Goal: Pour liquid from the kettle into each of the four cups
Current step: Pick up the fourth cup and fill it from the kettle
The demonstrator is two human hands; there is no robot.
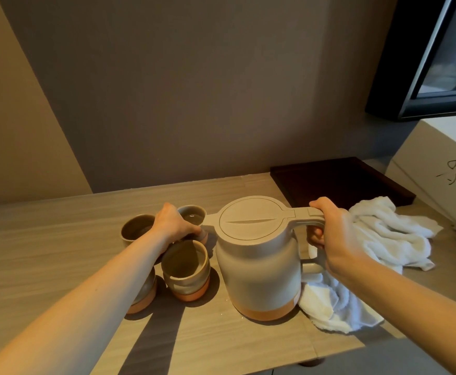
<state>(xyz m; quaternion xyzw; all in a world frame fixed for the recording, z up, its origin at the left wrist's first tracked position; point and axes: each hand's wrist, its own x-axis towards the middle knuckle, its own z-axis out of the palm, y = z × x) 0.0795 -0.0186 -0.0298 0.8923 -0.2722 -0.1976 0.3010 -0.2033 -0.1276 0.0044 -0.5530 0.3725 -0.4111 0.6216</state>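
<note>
A beige kettle [259, 269] with an orange base stands upright on the wooden table [59, 250], its spout pointing left toward the cups. My right hand [332, 234] grips its handle. Several brown-glazed cups with orange bases cluster left of the kettle. My left hand [175, 226] holds the far right cup [193, 213], close to the spout. The far left cup [136, 228] stands apart from my hand. The near right cup [186, 269] is in full view, while my left forearm hides most of the near left cup [144, 296].
A crumpled white towel [378, 255] lies right of and partly under the kettle. A dark tray [337, 180] sits at the back right, next to a white box [437, 163]. A screen [443, 55] hangs on the wall. The table's front edge is near.
</note>
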